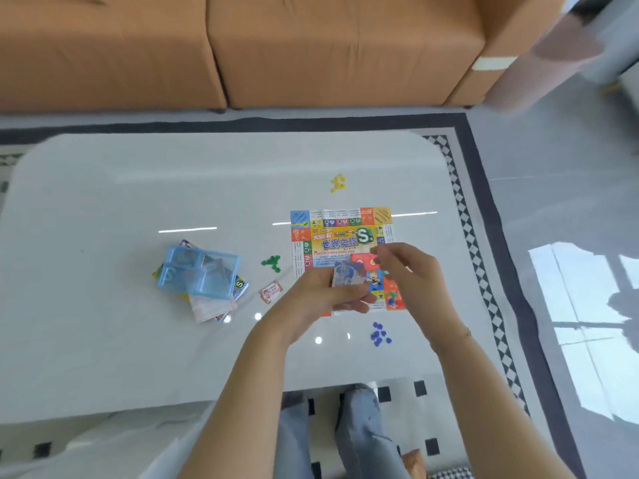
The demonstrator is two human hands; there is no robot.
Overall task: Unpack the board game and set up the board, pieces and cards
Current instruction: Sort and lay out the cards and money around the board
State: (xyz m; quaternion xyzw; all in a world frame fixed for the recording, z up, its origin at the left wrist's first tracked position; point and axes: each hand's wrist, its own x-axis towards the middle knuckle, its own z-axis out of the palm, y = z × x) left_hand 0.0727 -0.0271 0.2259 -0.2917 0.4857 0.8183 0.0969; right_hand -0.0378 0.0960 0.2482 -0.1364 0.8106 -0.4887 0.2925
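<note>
Small stack of cards (347,278) held in left hand (325,295), fingers curled under and thumb over it, above the near edge of the board (340,236). Right hand (404,267) just beside the stack, fingers loosely bent toward a pinch, apparently holding nothing; whether it touches a card can't be told through the blur. Board already unfolded flat on the white surface (138,188), right of centre. Pieces sorted in clusters around it: yellow pieces (338,183) beyond the far edge, green pieces (272,262) just off the left edge, blue pieces (379,335) near the front right corner. One loose reddish card (271,292) flat on the surface left of the hands. Further left, translucent blue tray (198,271) sitting tilted on a pile of leftover packaging and paper sheets (211,305). Orange sofa (242,46) behind, patterned rug under everything. Step in hand, by the look of it: dealing or sorting cards, board and pieces mostly done. Next move likely needs right hand to peel the top card and place it on or beside the board without disturbing the nearby blue and green clusters.
</note>
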